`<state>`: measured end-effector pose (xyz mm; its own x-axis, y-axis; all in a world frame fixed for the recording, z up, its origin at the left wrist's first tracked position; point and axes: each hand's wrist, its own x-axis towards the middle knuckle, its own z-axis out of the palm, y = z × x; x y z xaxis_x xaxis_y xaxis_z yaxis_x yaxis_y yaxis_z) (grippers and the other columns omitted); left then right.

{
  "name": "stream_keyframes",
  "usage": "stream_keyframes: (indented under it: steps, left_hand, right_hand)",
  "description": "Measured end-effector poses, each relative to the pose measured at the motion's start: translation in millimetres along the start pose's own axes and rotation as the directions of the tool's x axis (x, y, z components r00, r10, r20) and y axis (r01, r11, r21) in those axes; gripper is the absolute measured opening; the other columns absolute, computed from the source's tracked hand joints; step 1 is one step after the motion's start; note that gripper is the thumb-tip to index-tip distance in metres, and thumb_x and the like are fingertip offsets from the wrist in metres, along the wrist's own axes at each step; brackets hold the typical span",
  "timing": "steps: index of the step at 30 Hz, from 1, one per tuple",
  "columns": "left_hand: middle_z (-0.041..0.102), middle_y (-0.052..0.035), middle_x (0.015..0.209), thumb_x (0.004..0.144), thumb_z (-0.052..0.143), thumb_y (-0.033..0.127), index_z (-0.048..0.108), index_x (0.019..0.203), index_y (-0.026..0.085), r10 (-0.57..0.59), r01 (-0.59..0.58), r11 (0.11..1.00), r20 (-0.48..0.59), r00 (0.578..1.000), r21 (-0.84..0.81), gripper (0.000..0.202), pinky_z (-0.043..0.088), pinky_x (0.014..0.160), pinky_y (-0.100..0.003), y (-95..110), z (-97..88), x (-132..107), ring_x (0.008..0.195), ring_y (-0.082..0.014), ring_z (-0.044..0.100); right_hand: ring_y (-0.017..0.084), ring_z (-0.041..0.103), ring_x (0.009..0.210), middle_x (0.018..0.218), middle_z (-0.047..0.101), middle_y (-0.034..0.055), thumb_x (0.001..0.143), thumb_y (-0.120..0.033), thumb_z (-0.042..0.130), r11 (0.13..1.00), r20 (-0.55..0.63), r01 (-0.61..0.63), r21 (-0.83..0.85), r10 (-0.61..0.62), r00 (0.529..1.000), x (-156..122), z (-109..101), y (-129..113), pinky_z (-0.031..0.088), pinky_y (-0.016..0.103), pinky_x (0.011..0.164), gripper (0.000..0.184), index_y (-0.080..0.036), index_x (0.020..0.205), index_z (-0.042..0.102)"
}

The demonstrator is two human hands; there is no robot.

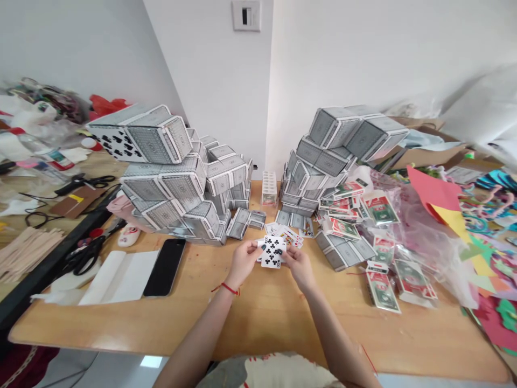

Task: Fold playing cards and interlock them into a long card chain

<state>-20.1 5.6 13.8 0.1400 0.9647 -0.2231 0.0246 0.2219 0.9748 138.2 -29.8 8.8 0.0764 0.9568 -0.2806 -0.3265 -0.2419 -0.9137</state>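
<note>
White card stock, an eight of clubs (270, 259), faces up between the person's two hands, just above the table near its middle. The left hand (243, 262) pinches one side and the right hand (301, 266) the other, thumbs laid on the face, remaining fingers curled in and partly hidden behind. An edge marked A shows behind it; how many cards are gripped cannot be told.

Loose cards (287, 235) lie just beyond the fingertips, so a grip loosened on one side could probably let the held cards slip among them. Grey-backed card blocks rise in a left stack (163, 180) and a right stack (319, 164), upper blocks overhanging; a bumped forearm or jolted table could plausibly topple either.

The wooden table (258, 328) also bears a black phone (165, 268), white paper (121, 275) and boxed decks (382, 290). Behind stands a pale wall (343, 54) with a switch plate (246, 15).
</note>
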Motion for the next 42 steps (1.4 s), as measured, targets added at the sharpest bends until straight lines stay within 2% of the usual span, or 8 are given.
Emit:
stream_keyframes:
  steps: [10,17,24,31,42]
  left_hand:
    - [0.067,-0.0059,0.075,0.064,0.063,0.027,0.063,0.079,0.012,0.027,-0.029,0.998,0.046,0.999,0.05,0.021,0.047,0.056,-0.023,2,0.9,-4,0.064,-0.0147,0.061]
    - [0.067,-0.0054,0.075,0.065,0.062,0.028,0.061,0.082,0.013,-0.029,0.03,0.999,0.074,0.997,-0.012,0.023,0.051,0.054,-0.026,1,2.6,-7,0.065,-0.0159,0.062]
    - [0.068,-0.0076,0.079,0.064,0.062,0.02,0.061,0.085,0.013,-0.022,0.023,1.0,0.069,0.997,-0.01,0.023,0.052,0.059,-0.027,6,2.5,-6,0.067,-0.0165,0.063]
    - [0.069,-0.0092,0.082,0.066,0.061,0.023,0.063,0.086,0.012,0.02,-0.023,0.998,0.047,0.999,0.06,0.022,0.051,0.062,-0.026,5,0.6,-6,0.075,-0.0186,0.064]
    - [0.069,-0.0085,0.082,0.067,0.059,0.021,0.063,0.085,0.012,0.011,-0.014,0.998,0.058,0.998,0.067,0.021,0.05,0.06,-0.025,7,0.9,-6,0.071,-0.0174,0.064]
  right_hand:
    - [0.018,0.064,0.065,0.074,0.069,0.0039,0.058,-0.041,0.069,0.998,0.008,-0.045,-0.045,0.046,0.999,-7,-8,-8,0.052,0.031,0.064,0.035,-0.015,0.081,0.063]
    - [0.018,0.065,0.068,0.076,0.069,0.0034,0.059,-0.04,0.069,0.997,0.007,-0.074,-0.024,0.074,0.997,-14,-8,-12,0.052,0.031,0.065,0.034,-0.017,0.084,0.064]
    - [0.02,0.065,0.069,0.074,0.069,0.0053,0.058,-0.044,0.068,0.995,-0.014,-0.083,-0.056,0.083,0.996,-13,-6,-13,0.053,0.033,0.066,0.037,-0.015,0.08,0.065]
    - [0.02,0.065,0.065,0.07,0.069,0.0046,0.056,-0.043,0.069,0.996,-0.031,-0.085,-0.013,0.085,0.996,-14,-2,-12,0.054,0.034,0.063,0.036,-0.015,0.079,0.064]
    - [0.02,0.065,0.065,0.072,0.07,0.0048,0.056,-0.042,0.07,0.996,-0.051,-0.091,0.0,0.091,0.995,-14,-1,-13,0.054,0.032,0.063,0.036,-0.014,0.078,0.064]
